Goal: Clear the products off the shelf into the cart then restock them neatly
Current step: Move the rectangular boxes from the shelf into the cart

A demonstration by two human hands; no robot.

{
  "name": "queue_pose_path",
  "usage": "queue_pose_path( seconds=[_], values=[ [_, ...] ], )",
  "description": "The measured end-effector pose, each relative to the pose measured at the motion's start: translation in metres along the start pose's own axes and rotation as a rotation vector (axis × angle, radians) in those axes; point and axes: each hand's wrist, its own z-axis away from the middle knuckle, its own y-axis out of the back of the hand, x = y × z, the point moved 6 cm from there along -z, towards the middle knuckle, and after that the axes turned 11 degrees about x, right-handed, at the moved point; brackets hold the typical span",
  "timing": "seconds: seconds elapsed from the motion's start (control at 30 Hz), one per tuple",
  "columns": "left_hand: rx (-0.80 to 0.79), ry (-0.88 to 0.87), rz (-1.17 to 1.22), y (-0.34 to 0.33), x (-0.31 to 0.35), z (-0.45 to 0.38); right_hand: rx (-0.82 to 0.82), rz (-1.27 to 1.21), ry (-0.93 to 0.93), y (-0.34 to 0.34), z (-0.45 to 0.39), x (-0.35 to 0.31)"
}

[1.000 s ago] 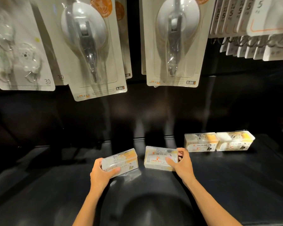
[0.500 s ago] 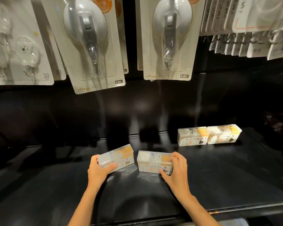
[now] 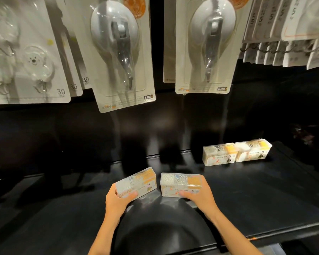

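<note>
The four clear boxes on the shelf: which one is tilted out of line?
The box in the left hand: it is angled, while the other three boxes sit roughly square to the shelf.

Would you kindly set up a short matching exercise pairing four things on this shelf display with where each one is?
Things:
1. left hand
2. right hand
3. two clear boxes
4. suction hook packs

Places:
a. side by side at the shelf's back right
b. hanging above the shelf
c. holds the tilted clear box
d. holds the level clear box

Pairs: 1-c, 2-d, 3-a, 4-b
</note>
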Motion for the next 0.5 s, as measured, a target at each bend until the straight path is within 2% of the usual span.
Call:
queue_pose_path(
  seconds=[0.13, 0.27, 0.5],
  values=[
    [-0.101, -0.055, 0.037, -0.004, 0.010, 0.000, -0.025, -0.145, 0.016, -0.001, 0.014, -0.022],
    [-0.270, -0.147, 0.065, -0.017, 0.041, 0.003, 0.052, -0.240, -0.001, 0.016, 0.032, -0.027],
    [-0.632, -0.177, 0.251, -0.086, 0.100, 0.069, 0.261, -0.246, -0.046, 0.118, 0.095, -0.024]
  ],
)
